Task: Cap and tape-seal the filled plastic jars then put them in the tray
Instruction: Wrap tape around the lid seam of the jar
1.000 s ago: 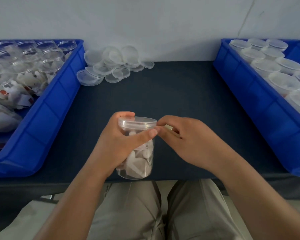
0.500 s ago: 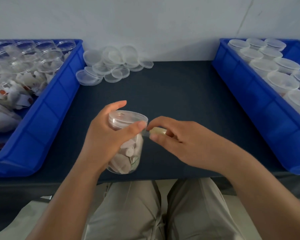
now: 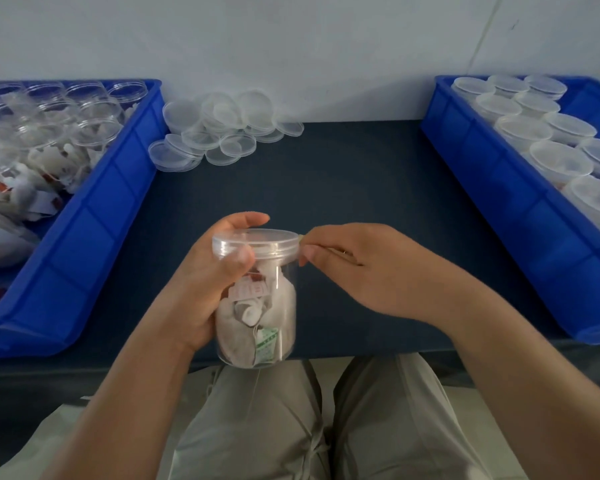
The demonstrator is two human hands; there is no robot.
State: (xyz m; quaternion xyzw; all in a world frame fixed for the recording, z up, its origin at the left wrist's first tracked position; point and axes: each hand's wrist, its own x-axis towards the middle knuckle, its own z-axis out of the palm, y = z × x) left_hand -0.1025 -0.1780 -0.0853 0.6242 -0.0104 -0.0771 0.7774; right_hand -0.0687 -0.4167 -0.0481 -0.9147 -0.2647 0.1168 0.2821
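Clear plastic filled the grip: the left hand had its thumb across the jar just under the lid, fingers curled behind. The right hand pinched a small pale strip at the lid's right edge. The jar, packed with white sachets, hung upright over the dark table's near edge. Loose lids lay at the back, between the blue left tray of open jars and the blue right tray of capped jars.
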